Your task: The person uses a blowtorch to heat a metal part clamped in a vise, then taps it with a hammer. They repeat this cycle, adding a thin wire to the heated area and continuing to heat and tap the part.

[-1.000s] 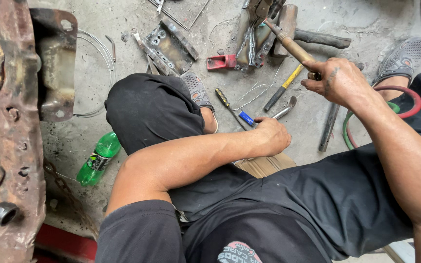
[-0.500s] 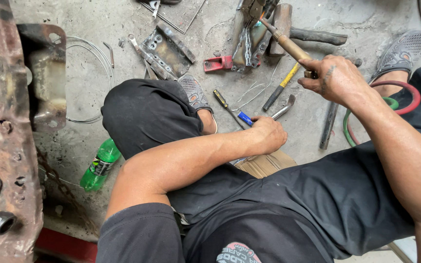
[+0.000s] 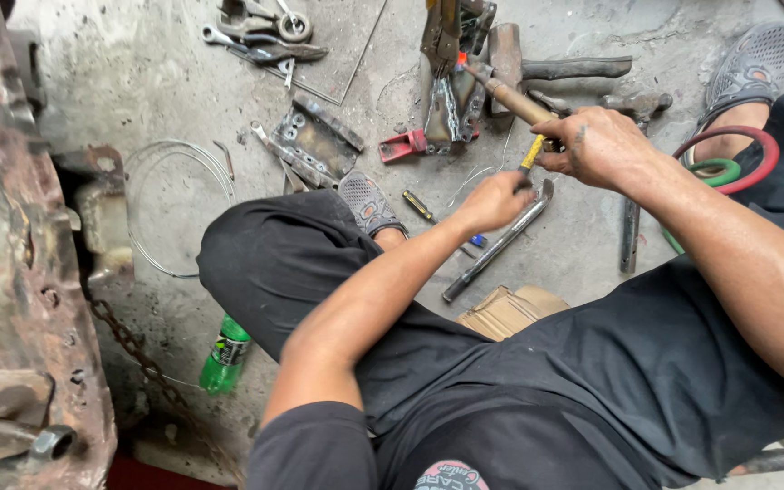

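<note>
Hammer work is the step I judge to be in hand: my right hand (image 3: pixel 602 145) is closed around the brown wooden handle of a hammer (image 3: pixel 512 100), its head far out over a cluster of rusty metal brackets (image 3: pixel 451 100). My left hand (image 3: pixel 492 201) pinches shut on a slim yellow-handled tool (image 3: pixel 532 152), just beside the right hand's knuckles, with its tip hidden. The next move, as I read it, calls for seating that tool squarely and keeping the left fingers out of the hammer's path. Near the hands a long grey steel bar (image 3: pixel 499 243) lies on the concrete floor (image 3: pixel 165 82), a red metal clip (image 3: pixel 401 145) sits left of the brackets, and red and green hoses (image 3: pixel 755 163) loop at the right. A green plastic bottle (image 3: pixel 224 356) lies near left, well apart. My raised black-trousered knee (image 3: pixel 274 259) crowds the left side.
</note>
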